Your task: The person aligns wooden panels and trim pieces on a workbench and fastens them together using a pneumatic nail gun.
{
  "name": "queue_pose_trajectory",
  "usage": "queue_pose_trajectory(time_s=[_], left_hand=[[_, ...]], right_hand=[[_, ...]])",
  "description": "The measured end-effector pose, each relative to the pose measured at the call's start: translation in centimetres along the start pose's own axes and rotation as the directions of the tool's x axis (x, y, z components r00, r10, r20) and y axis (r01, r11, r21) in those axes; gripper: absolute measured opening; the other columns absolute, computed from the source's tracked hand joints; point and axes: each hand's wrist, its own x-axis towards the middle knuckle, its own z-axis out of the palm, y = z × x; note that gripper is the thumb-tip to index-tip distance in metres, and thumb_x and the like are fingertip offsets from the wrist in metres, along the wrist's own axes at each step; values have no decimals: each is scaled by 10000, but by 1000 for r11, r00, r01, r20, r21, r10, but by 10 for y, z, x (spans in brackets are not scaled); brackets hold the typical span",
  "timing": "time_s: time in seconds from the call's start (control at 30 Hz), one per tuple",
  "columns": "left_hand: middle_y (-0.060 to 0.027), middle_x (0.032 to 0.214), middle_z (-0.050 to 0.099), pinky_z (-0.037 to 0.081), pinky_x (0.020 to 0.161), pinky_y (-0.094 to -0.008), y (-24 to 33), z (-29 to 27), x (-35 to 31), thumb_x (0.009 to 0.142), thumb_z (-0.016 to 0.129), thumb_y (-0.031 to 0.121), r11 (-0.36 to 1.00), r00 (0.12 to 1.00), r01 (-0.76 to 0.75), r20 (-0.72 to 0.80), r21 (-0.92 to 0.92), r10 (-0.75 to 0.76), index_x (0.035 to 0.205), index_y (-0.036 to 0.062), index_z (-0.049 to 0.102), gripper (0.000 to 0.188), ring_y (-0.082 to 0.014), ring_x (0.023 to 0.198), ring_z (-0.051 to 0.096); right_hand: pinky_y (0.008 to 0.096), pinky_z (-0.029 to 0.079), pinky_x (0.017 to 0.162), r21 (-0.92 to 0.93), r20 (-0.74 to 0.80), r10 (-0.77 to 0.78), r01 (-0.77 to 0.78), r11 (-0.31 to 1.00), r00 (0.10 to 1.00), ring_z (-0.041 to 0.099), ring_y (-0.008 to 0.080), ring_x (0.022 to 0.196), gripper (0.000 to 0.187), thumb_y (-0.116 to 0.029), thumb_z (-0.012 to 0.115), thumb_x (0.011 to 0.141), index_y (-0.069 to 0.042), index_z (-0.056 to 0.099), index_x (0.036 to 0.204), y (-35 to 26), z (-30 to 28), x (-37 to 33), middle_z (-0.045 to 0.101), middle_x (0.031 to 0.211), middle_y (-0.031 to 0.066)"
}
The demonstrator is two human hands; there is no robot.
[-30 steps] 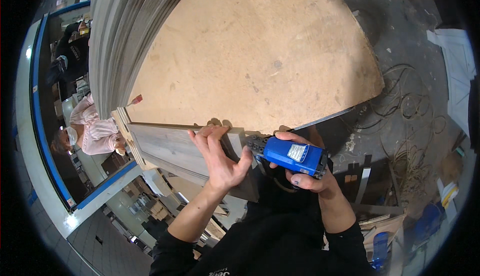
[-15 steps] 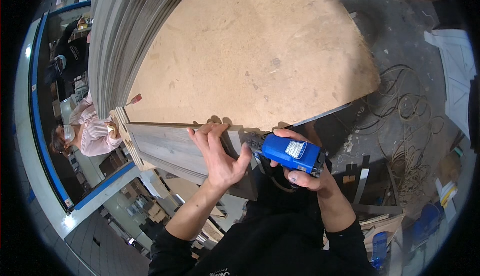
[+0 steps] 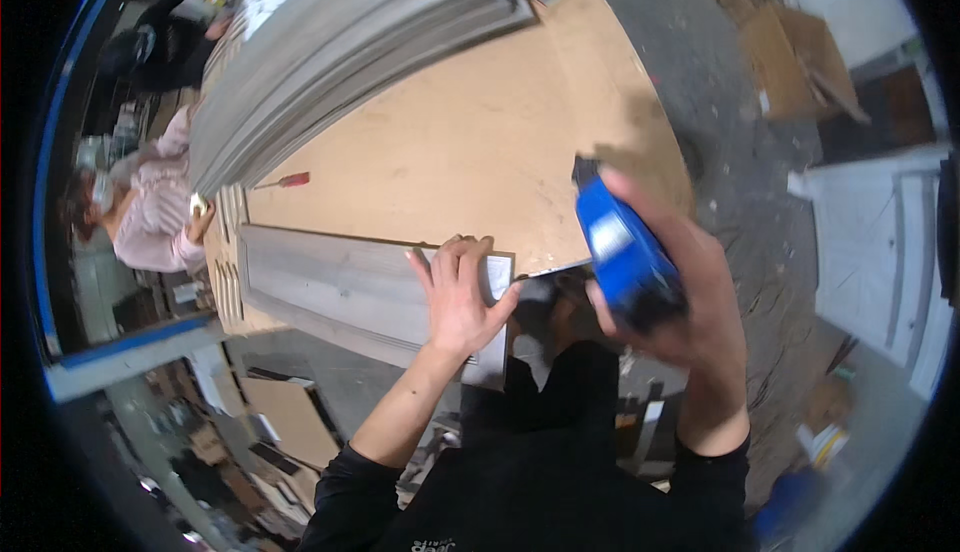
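My left hand (image 3: 464, 297) rests on the right end of a grey wood-grain cabinet door (image 3: 335, 287), fingers spread and thumb apart toward its end edge. A pale rectangular patch (image 3: 499, 274) shows on the door beside the fingers. My right hand (image 3: 705, 292) is wrapped round a blue handheld power tool (image 3: 622, 242), held up to the right of the door and apart from it. The tool and this hand are smeared by motion, and its exact kind is not clear.
A stack of grey door panels (image 3: 350, 62) stands on the wooden tabletop (image 3: 450, 152), near a red-handled tool (image 3: 292, 180). Two people work at the left, one in a pink top (image 3: 155, 207). A cardboard box (image 3: 800, 62) and white panels (image 3: 875, 242) stand at the right.
My right hand has lifted the blue tool away from the door's end, up and to the right. My left hand stays on the door. The view has shifted, showing more of the panel stack.
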Motion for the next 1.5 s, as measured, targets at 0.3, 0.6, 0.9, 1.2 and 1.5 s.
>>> queue_pose_trajectory(time_s=[0.3, 0.6, 0.9, 1.2, 1.5], left_hand=[[-306, 1524, 280, 127, 1210, -597, -40, -8, -151, 930, 680, 293, 647, 557, 610, -333, -458, -761, 1499, 11, 337, 722, -482, 1463, 226], [-324, 1613, 204, 194, 1235, -408, -15, 56, -163, 1042, 507, 205, 75, 354, 327, 48, -942, -934, 1588, -38, 62, 746, -393, 1532, 184], [-149, 1588, 401, 306, 1199, -355, -38, 42, -363, 1056, 402, 135, 66, 409, 286, 59, -956, -911, 1589, 103, 280, 548, -302, 1477, 365], [-191, 1447, 570, 416, 1079, -383, -146, 1, -539, 982, 466, 160, 250, 622, 443, 94, -861, -777, 1528, 201, 460, 548, -335, 1318, 547], [-117, 1179, 743, 512, 953, -367, -201, -44, -570, 901, 574, 152, 139, 471, 558, 174, -818, -865, 1240, 167, 732, 374, -257, 1064, 691]], right_hand=[[433, 514, 924, -689, 138, -398, 377, 619, 907, 620, 361, 1076, 706, -38, 744, 684, -90, 592, 1371, 56, 103, 123, 624, 1179, 177], [403, 472, 893, -252, 349, 36, 57, 966, 937, 609, 308, 976, 217, -92, 642, 893, 41, 646, 1065, 108, 216, 8, 648, 999, 176], [411, 457, 978, -138, 727, 535, -671, 728, 431, 532, 263, 1216, 485, -246, 674, 959, -13, 547, 1365, 40, 237, -153, 565, 1364, 170], [369, 459, 1031, 59, 815, 413, -767, 639, 407, 505, 297, 1232, 612, -212, 593, 1008, 44, 368, 1517, -8, 423, -119, 494, 1456, 187], [505, 444, 1051, 284, 727, 544, -905, 316, 418, 541, 391, 1204, 664, -308, 692, 919, 0, 459, 1459, 10, 387, -146, 559, 1385, 222]])
